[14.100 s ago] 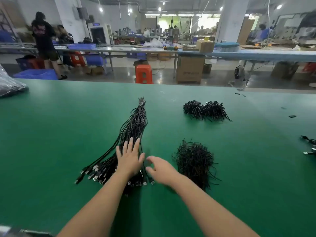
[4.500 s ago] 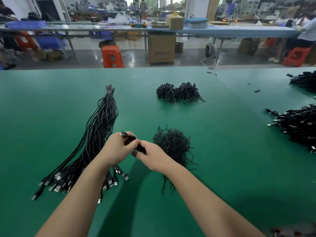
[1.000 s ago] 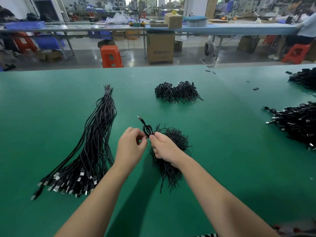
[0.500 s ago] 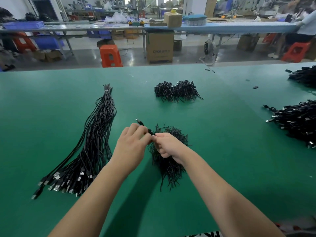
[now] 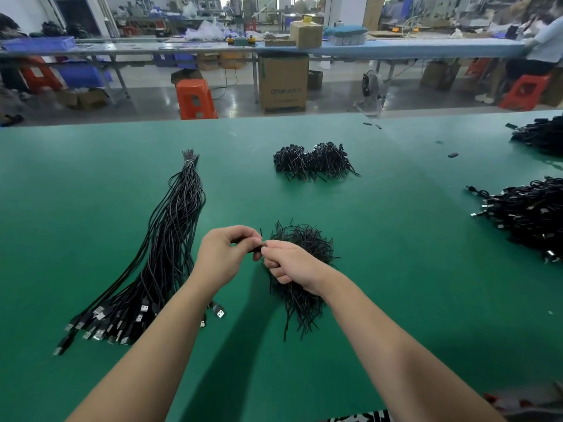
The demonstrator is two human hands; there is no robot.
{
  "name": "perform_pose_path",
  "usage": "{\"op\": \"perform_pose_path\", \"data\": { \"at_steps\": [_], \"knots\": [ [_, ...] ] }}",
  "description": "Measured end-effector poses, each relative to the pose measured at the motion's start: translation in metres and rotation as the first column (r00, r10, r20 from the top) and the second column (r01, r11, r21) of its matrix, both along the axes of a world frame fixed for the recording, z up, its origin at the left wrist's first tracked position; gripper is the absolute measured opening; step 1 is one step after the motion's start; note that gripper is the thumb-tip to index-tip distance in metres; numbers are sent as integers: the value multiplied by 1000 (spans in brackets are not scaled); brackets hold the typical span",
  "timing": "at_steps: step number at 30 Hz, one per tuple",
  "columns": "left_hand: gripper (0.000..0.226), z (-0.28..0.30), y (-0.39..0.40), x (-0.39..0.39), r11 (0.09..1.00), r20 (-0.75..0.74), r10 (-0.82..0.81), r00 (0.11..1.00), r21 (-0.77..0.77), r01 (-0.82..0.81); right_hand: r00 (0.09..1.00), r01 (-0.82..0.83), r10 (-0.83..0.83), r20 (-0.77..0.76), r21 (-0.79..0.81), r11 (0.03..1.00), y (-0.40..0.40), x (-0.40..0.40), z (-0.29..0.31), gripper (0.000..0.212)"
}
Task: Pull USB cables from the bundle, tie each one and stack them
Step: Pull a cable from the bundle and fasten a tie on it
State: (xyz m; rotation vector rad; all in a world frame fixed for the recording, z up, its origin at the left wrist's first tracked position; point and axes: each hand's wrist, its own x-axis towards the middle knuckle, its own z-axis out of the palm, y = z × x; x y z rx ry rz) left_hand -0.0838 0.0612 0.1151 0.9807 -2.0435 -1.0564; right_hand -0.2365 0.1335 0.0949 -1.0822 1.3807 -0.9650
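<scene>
**USB cable in my fingers, tie going on**

USB cable (image 5: 257, 248) is coiled small and sits between my two hands, just above the near pile of black ties (image 5: 300, 269), which I use as my landmark. My left hand (image 5: 224, 257) has its fingers curled around the coil, so most of the cable is hidden inside. My right hand (image 5: 289, 263) pinches the dark bit at the coil with thumb and first finger; its other fingers are curled in. I judge that I am twisting a tie around the coil, but the tie itself is too small to see for sure.

To the left of the tie pile lies the long bundle (image 5: 170, 248), bound at its far end, with many plugs spread out at the near end. So a lot of cables are left to pull. Well to the right of the tie pile there is a heap of coiled cables (image 5: 530, 214), which looks to me like the finished stack. Beyond the tie pile, a second clump of ties (image 5: 313, 161) lies on the green table (image 5: 396, 300). I judge the task is far from finished.

Compared with one second ago, the loop and the plug end that stood up above my fingers are now closed inside my left hand, and my hands have come closer together. The bundle and the piles have not moved.
</scene>
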Motion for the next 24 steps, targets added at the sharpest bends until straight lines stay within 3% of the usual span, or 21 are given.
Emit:
{"op": "perform_pose_path", "data": {
  "at_steps": [2, 4, 6, 10, 14, 18, 24],
  "knots": [
    [22, 0, -2, -1, 992, -45, 47, 998, 123, -42, 981, 11, -26, -194, -80, 997, -1, 5, -1, 24],
    [19, -1, -3, -2, 974, -86, 84, 993, 218, -63, 889, -1, -91, -449, -201, 980, 0, 8, -4, 27],
    [18, -1, -3, -3, 957, -122, 115, 986, 279, -77, 816, -5, -165, -554, -293, 956, 1, 11, -9, 29],
    [16, -2, 0, -6, 931, -159, 136, 978, 358, -71, 748, -28, -261, -610, -423, 906, 3, 13, -16, 34],
    [18, -2, 1, -2, 861, -167, 80, 983, 508, 16, 775, 3, -308, -553, -483, 876, 5, 13, -19, 39],
    [20, -3, 0, -3, 849, -64, 71, 995, 527, -27, 764, 25, -330, -554, -485, 874, 5, 15, -20, 39],
    [15, -5, -6, 1, 862, 11, 40, 999, 506, -40, 566, -190, -327, -757, -505, 842, 10, 12, -17, 27]
  ]
}}
